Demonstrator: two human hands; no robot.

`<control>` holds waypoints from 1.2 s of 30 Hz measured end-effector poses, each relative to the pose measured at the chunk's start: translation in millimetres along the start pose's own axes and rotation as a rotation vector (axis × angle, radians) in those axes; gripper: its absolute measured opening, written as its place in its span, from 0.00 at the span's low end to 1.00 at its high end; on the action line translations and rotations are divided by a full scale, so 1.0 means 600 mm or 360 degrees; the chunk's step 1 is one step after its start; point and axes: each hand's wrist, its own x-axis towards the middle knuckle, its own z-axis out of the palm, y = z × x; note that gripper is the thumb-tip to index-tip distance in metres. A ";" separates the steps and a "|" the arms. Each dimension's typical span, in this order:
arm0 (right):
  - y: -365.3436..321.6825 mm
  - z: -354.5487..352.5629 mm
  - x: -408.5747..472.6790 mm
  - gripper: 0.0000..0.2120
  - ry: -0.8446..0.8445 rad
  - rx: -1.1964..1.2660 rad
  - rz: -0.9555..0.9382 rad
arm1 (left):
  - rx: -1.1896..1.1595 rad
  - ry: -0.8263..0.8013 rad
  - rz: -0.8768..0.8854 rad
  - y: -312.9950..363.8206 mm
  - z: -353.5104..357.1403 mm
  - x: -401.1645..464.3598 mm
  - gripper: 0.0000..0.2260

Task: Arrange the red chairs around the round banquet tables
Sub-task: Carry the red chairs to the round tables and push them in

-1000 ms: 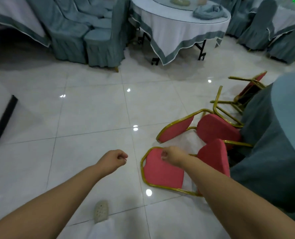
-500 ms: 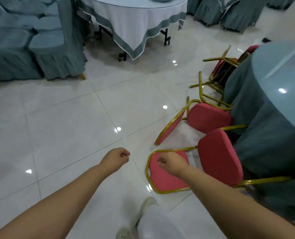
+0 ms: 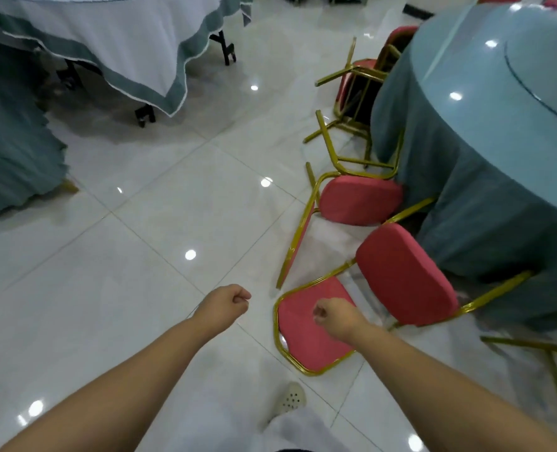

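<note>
Both your hands are fisted above the tiled floor, with red chairs tipped over beside the round table.

Your left hand (image 3: pixel 226 303) hangs over bare white floor tiles (image 3: pixel 140 288), fingers curled tight with nothing in them. Your right hand (image 3: pixel 334 316) is curled the same way, in front of the red backrest of the nearest chair (image 3: pixel 303 334); you hold nothing that can be seen. That gold-framed chair lies on its back, its seat cushion raised toward the blue-draped round table (image 3: pixel 485 132) on the right. A second toppled chair (image 3: pixel 360 199) lies just beyond it, touching the cloth, and a third (image 3: pixel 358 86) leans against the table farther off. A white-clothed table (image 3: pixel 133 44) stands far left, well apart. Your pale shoe (image 3: pixel 291 399) shows near the bottom edge.
</note>
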 end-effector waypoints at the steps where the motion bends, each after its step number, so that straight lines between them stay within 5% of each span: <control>1: 0.001 0.001 0.004 0.09 0.0010 0.0028 0.0052 | 0.0025 -0.0050 0.0010 0.003 -0.006 0.019 0.07; 10: -0.028 0.069 0.030 0.11 0.0047 0.0358 0.0717 | 0.0475 -0.0619 0.0300 0.014 -0.023 0.198 0.07; 17: -0.058 0.170 0.116 0.10 0.0044 0.0757 0.0913 | 0.0864 -0.0810 0.0319 -0.055 0.004 0.315 0.12; 36: 0.190 0.671 0.484 0.13 0.0083 0.1053 0.1031 | 0.1327 -0.1084 0.0375 -0.470 0.449 0.631 0.17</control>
